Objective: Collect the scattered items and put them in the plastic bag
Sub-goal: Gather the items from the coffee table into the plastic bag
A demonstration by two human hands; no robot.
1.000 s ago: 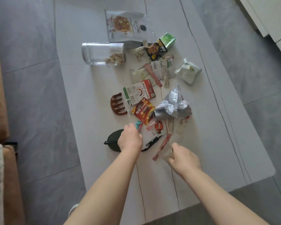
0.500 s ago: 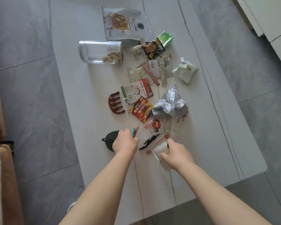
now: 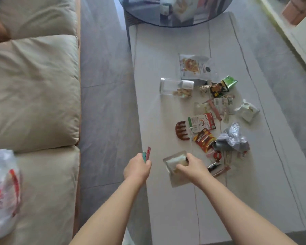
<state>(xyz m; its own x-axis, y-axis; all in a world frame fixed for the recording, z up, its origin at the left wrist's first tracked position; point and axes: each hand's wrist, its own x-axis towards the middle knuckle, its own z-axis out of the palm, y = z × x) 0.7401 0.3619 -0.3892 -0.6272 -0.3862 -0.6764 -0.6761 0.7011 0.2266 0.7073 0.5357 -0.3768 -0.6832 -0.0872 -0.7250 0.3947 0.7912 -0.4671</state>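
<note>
Fingers of left hand (image 3: 137, 167) curled round thin red and teal sachets (image 3: 147, 154), long axes upright, off the table's (image 3: 166, 50) left edge. Right hand (image 3: 193, 167) gripping pale clear packet (image 3: 175, 164) above tabletop. Plastic bag (image 3: 4, 190) on sofa (image 3: 34, 85), far left of both; left hand nearer. Remaining litter, including hair claw (image 3: 181, 130), to the right.

Left hand (image 3: 137, 167) pinches two sachets (image 3: 147, 154) at frame centre; right hand (image 3: 193, 166) grips pale packet (image 3: 175, 163) on worktop (image 3: 166, 50). Plastic bag (image 3: 4, 188) lower left on sofa (image 3: 34, 94).
</note>
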